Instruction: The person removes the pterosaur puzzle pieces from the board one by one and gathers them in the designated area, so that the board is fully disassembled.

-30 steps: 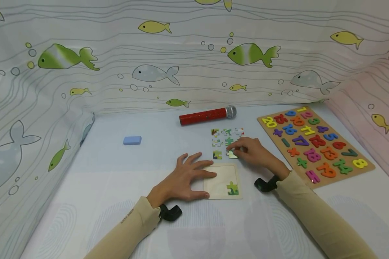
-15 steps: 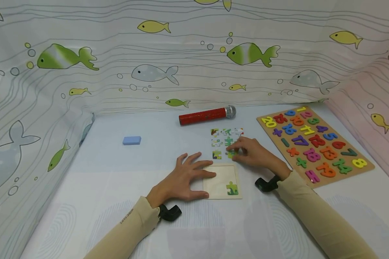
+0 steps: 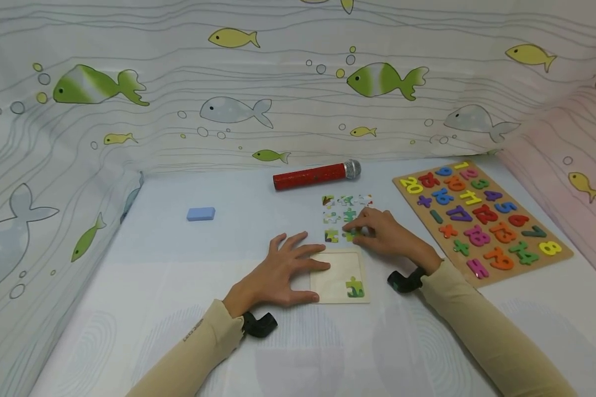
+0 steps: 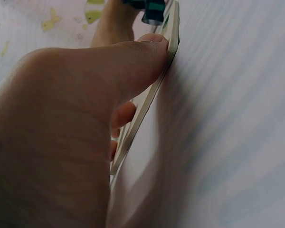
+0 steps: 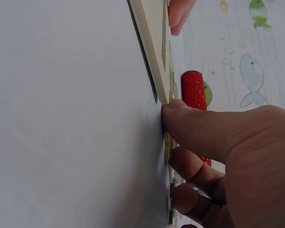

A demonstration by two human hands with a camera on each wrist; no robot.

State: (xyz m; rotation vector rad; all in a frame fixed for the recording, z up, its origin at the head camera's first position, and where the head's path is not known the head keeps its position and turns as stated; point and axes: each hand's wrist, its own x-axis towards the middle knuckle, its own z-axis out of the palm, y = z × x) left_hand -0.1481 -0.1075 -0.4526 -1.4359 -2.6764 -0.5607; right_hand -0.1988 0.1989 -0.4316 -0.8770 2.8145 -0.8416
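My left hand [image 3: 278, 275] is spread over the left side of a small wooden puzzle tray [image 3: 328, 299], its thumb against the rim. A green puzzle piece [image 3: 355, 288] lies in the tray's lower right corner. Just beyond the tray, my right hand [image 3: 384, 234] pinches a green puzzle piece [image 3: 349, 236] low at the table between thumb and fingers. In the right wrist view the edge of this piece [image 5: 168, 148] shows between thumb and index finger. Loose puzzle pieces [image 3: 330, 217] lie in rows about it, some partly hidden by the right hand.
A red microphone [image 3: 310, 177] lies behind the pieces. To the right is a number board [image 3: 484, 220] with coloured digits and signs. A blue block [image 3: 201, 214] sits at the left. Fish-printed cloth [image 3: 298, 82] stands behind the table.
My right thumb and fingers have shifted slightly left with the green piece, which has moved left a little toward its neighbour. My left hand stays on the tray.
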